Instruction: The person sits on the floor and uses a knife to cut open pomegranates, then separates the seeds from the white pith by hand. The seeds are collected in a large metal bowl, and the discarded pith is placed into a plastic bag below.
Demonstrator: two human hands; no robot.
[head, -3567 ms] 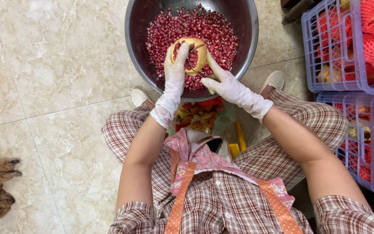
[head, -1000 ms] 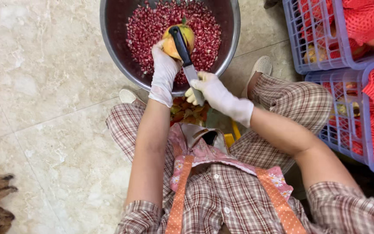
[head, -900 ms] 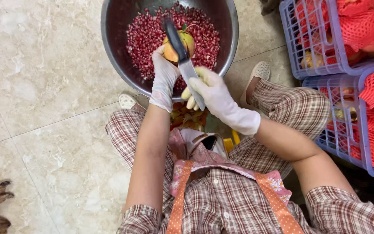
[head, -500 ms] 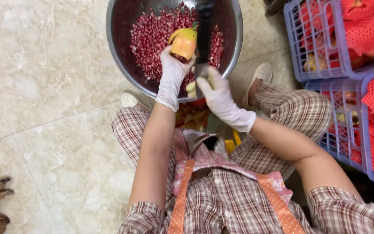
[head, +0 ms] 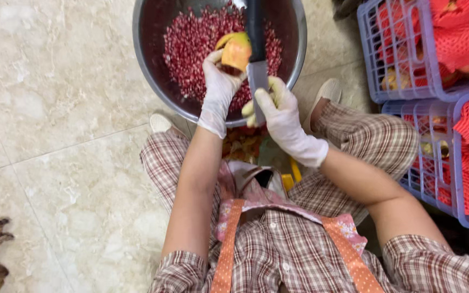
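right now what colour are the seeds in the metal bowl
Deep red, seen in the head view: seeds in the metal bowl.

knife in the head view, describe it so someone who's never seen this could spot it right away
Find the big round metal bowl of red pomegranate seeds at the top of the view. The knife lies over its right half, gripped at the blade end by the gloved right hand, beside the fruit piece in the left hand. It is the only long, dark, straight thing there.

Pomegranate half (head: 236,51), yellow-orange rind, tilted, held over the steel bowl (head: 153,76) of red seeds (head: 191,49). Knife (head: 256,49) held by blade, black handle pointing away.
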